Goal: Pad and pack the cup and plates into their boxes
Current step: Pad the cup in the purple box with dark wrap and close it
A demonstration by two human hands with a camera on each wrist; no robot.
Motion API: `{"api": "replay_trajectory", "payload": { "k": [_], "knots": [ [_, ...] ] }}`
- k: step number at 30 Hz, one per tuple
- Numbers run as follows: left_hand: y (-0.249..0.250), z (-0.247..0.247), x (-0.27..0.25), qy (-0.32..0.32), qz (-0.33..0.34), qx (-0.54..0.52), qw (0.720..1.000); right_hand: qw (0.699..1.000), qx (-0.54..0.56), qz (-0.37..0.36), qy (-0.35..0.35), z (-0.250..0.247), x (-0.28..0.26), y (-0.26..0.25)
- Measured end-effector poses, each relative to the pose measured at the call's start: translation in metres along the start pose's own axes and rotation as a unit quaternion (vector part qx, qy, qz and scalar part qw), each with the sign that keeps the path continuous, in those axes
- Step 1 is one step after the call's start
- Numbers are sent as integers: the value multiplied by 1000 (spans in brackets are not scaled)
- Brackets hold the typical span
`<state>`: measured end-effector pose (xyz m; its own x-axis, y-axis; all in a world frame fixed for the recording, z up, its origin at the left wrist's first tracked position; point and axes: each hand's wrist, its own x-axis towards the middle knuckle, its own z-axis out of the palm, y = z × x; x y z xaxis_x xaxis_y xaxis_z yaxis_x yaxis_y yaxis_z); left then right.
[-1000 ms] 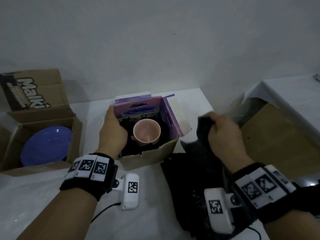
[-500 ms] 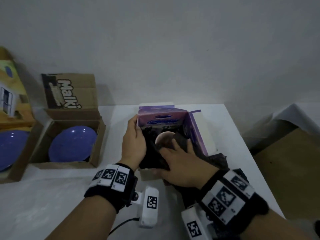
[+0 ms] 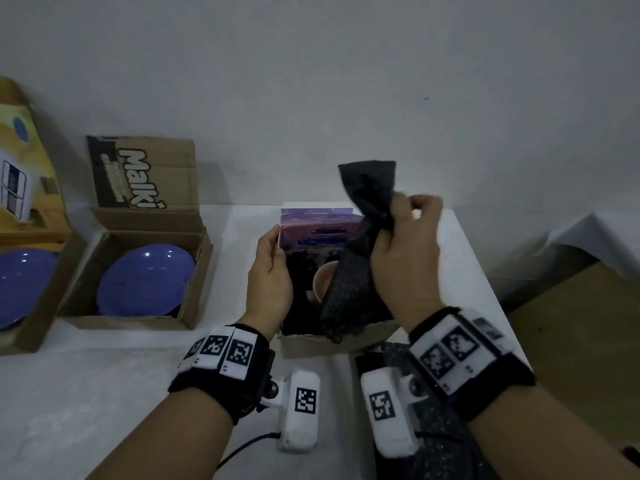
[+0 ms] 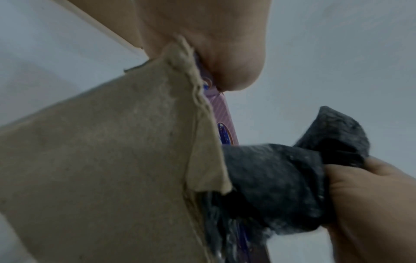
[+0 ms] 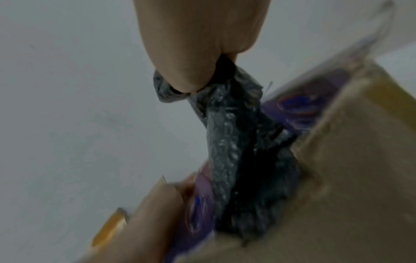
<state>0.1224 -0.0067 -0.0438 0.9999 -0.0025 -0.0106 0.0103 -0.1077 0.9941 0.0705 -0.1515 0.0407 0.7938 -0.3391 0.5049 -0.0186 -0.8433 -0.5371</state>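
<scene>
A small purple box (image 3: pixel 318 226) stands mid-table with a pink cup (image 3: pixel 322 284) inside, set in dark padding. My left hand (image 3: pixel 270 271) grips the box's left wall, thumb inside the rim (image 4: pixel 225 58). My right hand (image 3: pixel 405 251) is raised over the box and pinches a strip of black bubble wrap (image 3: pixel 360 244), whose lower end hangs into the box over the cup (image 5: pixel 236 160). Two blue plates lie in open cardboard boxes at the left: one in the "Malki" box (image 3: pixel 145 282), one at the frame's edge (image 3: pixel 20 285).
More black bubble wrap (image 3: pixel 443 445) lies on the white table (image 3: pixel 86 393) under my right forearm. A yellow printed flap (image 3: pixel 24 181) stands at the far left. Beyond the table's right edge sits a brown surface (image 3: pixel 581 341). A wall closes the back.
My right hand took the black wrap from the table's right, pushed it into the purple box, and has now lifted its upper end high above the box. The left hand kept hold of the box.
</scene>
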Motion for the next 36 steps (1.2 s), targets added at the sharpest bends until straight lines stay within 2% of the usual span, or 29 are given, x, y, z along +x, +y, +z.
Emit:
{"api": "replay_trajectory", "payload": {
  "k": [3, 6, 8, 9, 10, 12, 15, 17, 19, 20, 23, 24, 25, 26, 28, 29, 31, 32, 34, 36],
  "knots": [
    [-3, 1, 2, 2, -16, -29, 999, 999, 15, -10, -49, 29, -24, -5],
    [-5, 1, 3, 3, -38, -62, 997, 972, 46, -22, -229, 38, -41, -11],
    [-5, 2, 2, 3, -47, -93, 995, 932, 35, -56, -357, 37, -45, -17],
    [-4, 2, 2, 3, -47, -105, 993, 914, 17, -77, -398, 34, -44, -21],
    [-4, 2, 2, 3, -43, -112, 993, 898, -5, -87, -431, 31, -43, -24],
    [-3, 2, 2, -3, -30, -104, 994, 865, -32, -62, -497, 26, -36, -32],
    [-3, 0, 2, -6, -6, -68, 998, 785, -63, -69, -612, 30, -31, -39],
    [-5, 0, 3, -6, 1, -48, 999, 750, -69, -82, -652, 38, -31, -40],
    [-7, 0, 4, -9, 0, -36, 999, 743, -70, -60, -663, 40, -25, -38],
    [-8, 0, 4, -10, -2, -35, 999, 758, -57, -46, -649, 40, -21, -35],
    [-9, -1, 5, -14, -4, -41, 999, 856, -21, -5, -517, 27, -4, -21],
    [-9, -1, 5, -15, -4, -41, 999, 881, -19, 6, -472, 20, 1, -16],
    [-8, 0, 4, -15, -4, -40, 999, 888, -39, 7, -458, 12, 5, -10],
    [-7, 0, 3, -14, -6, -41, 999, 875, -65, 2, -479, 6, 6, -7],
    [-6, 1, 3, -15, -12, -46, 999, 824, -78, -6, -561, 2, 3, -4],
    [-6, 1, 2, -16, -15, -46, 999, 816, -62, -15, -574, 5, -1, -7],
    [-6, 1, 3, -13, -14, -42, 999, 829, -27, -43, -557, 17, -6, -11],
    [-6, 1, 3, -13, -14, -43, 999, 833, -16, -34, -552, 23, -6, -13],
    [-8, 1, 4, -13, -17, -50, 999, 814, -16, -17, -581, 34, -4, -20],
    [-8, 1, 4, -13, -14, -51, 999, 797, -69, -27, -599, 39, -3, -26]
  ]
}}
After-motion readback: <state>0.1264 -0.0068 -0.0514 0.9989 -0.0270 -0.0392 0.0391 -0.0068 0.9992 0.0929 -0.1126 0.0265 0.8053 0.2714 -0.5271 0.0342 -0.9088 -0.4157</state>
